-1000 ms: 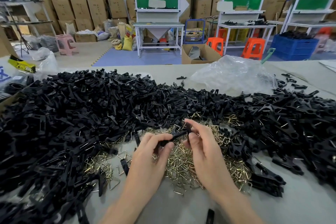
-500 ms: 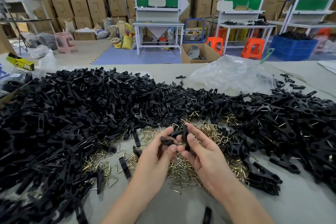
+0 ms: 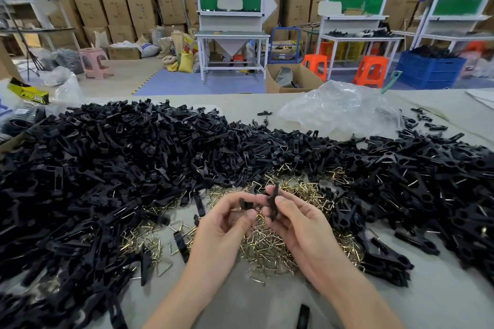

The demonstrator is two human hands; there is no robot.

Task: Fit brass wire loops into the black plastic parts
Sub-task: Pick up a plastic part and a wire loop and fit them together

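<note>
Left hand (image 3: 224, 224): is pinching a small black piece (image 3: 247, 204) between thumb and curled fingertips, above the table.
Right hand (image 3: 296, 222): is gripping a black plastic part (image 3: 274, 200) upright and edge-on between thumb and fingers.
Between the hands: the two pieces are sitting just beside each other; whether they are touching, or whether a loop is already sitting in either, I cannot tell.
Risk at the grip: both holds are looking like light fingertip pinches, so a springy wire being forced in is likely to be twisting the part sideways or flicking it out of the fingers.
Brass wire loops (image 3: 267, 246): are lying in a tangled pile on the table (image 3: 254, 302), directly under the hands.
Risk at the pile: the loops are hooking into one another, so lifting one could be dragging several along or scattering them.
Left heap (image 3: 107, 168): is crowding the loop pile's edge, with black parts spilling over the brass.
Right heap (image 3: 427, 181): is showing wire glints, probably fitted pieces; it is lying close enough that a dropped unfitted part could be getting lost in it.
Loose black piece (image 3: 303, 316): is lying near the table's front edge, where a forearm could be knocking it off.
</note>
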